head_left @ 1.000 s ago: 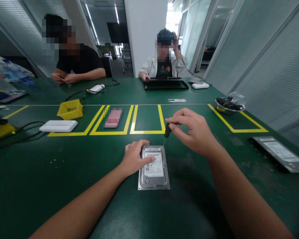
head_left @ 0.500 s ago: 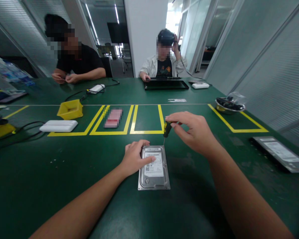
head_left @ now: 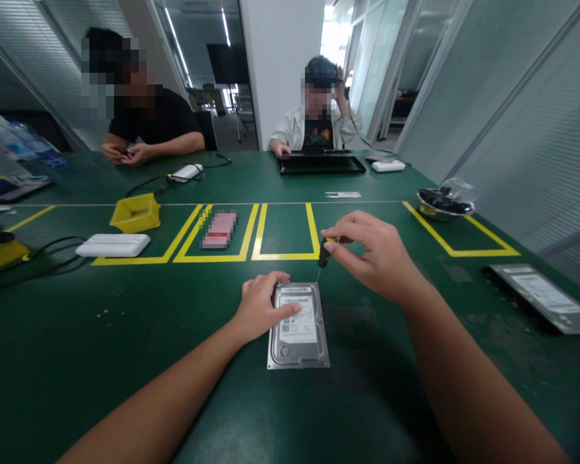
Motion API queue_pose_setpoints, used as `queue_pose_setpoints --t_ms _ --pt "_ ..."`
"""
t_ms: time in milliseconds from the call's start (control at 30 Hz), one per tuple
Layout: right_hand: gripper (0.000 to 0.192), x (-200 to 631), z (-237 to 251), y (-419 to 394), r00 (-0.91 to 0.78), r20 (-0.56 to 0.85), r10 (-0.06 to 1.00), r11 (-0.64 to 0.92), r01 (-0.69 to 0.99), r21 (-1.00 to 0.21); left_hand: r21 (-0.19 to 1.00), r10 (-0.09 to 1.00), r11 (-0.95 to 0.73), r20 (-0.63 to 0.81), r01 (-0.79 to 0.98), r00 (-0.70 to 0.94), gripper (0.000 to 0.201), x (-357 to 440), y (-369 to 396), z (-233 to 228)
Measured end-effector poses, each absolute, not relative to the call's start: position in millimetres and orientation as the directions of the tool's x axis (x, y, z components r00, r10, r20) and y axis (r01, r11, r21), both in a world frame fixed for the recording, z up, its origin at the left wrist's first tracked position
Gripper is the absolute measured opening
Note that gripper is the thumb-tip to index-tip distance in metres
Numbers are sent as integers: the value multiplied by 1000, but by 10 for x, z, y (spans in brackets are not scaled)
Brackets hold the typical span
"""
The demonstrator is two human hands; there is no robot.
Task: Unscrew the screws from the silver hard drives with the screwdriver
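Observation:
A silver hard drive [head_left: 297, 328] with a white label lies flat on the green table in front of me. My left hand [head_left: 262, 305] grips it from the left, thumb across the label and fingers along the far left edge. Between the fingertips of my right hand [head_left: 367, 254] is a screwdriver [head_left: 324, 253] with a black and yellow handle. It stands nearly upright, slightly tilted, its thin tip at the drive's far right corner. Whether a screw sits under the tip is too small to see.
Another hard drive [head_left: 546, 298] lies at the right. A metal bowl [head_left: 445, 209] of dark parts stands behind it. Left are a yellow bin [head_left: 135, 212], a white power bank-like block [head_left: 113, 245] and cables. Two people sit across the table, one by a black tray [head_left: 323, 166].
My right fingers have shifted slightly around the screwdriver handle, showing more of its yellow top. The drive and my left hand stay in place.

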State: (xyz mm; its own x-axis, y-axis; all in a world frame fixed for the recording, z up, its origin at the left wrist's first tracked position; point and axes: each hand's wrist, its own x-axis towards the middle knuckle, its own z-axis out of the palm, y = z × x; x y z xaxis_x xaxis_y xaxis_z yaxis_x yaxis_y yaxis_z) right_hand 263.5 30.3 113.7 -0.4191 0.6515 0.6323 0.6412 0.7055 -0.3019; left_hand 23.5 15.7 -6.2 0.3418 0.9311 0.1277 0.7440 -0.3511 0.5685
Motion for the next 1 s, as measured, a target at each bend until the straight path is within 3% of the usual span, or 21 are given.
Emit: queue_pose_setpoints --t_ms 433,733,1000 --pt "23 2665 1109 336 -462 656 597 756 597 -269 577 931 -347 118 739 345 57 232 154 -73" --pt "4 2637 1165 314 -422 639 643 721 614 -320 578 932 -343 114 741 343 56 237 159 -69" --pt "19 2662 1119 329 -438 663 607 748 595 -293 572 932 -348 123 743 342 57 234 158 -64"
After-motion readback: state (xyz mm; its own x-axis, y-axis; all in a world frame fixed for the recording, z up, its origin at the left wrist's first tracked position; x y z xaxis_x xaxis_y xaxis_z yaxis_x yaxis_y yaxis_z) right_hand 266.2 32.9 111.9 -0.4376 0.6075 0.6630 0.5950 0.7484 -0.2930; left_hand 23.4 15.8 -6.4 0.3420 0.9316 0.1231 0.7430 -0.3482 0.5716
